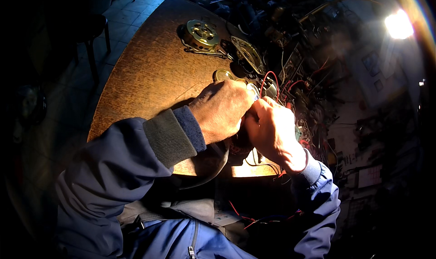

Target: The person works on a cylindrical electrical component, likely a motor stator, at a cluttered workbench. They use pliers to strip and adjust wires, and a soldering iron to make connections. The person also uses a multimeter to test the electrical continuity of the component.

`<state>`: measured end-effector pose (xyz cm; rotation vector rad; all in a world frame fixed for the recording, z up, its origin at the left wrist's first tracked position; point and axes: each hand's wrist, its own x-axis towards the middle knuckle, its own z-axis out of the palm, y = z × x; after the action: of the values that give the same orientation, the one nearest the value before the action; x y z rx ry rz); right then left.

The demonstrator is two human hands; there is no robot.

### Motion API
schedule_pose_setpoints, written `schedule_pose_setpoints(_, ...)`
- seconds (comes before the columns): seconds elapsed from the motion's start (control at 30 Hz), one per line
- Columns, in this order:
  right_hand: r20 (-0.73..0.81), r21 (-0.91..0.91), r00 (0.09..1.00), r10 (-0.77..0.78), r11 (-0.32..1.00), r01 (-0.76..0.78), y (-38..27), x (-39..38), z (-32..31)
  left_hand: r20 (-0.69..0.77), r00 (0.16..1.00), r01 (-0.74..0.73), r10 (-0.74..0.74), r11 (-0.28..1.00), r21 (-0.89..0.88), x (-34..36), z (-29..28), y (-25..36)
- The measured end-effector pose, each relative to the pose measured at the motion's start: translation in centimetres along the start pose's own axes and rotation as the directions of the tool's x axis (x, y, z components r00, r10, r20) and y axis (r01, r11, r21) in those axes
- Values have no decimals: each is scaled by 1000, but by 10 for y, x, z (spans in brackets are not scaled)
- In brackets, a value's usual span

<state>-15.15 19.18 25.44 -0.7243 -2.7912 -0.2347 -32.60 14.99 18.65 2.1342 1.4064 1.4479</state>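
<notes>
My left hand (225,109) and my right hand (273,128) meet over the wooden workbench (150,68). Fingers on both are bent and pressed together. A small pale-blue and silver piece (254,91) shows at the left fingertips, but most of what lies between the hands is hidden. Just beyond them a red wire (270,73) arches up beside a dark, round metal part (271,87). A brass-coloured ring-shaped part (222,75) sits past my left knuckles. Under the hands, in shadow, there is a reddish mass whose kind I cannot make out.
A gold-coloured slotted round housing (202,34) and a flat metal frame (247,54) lie farther back on the bench. Tangled wires and dark parts (309,91) crowd the right side. A bright lamp (399,24) shines at upper right. A stool (92,32) stands at left.
</notes>
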Motion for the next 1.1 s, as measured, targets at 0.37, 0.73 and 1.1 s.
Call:
schedule_pose_setpoints(0.37, 331, 311, 862, 384, 818, -484, 0, 15, -20, -12, 1000, 24, -24, 1000, 17, -2, -1, 1)
schedule_pose_setpoints(0.73, -69, 840, 814, 576, 474, -264, 37, -56, 41, -35, 999, -37, 38, 999, 6, -2, -5, 3)
schedule_pose_setpoints(1.1, -417, 602, 839, 349, 798, -33, 39, -70, 85, 103, 992, -94, 78, 982, 165, 7, -14, 23)
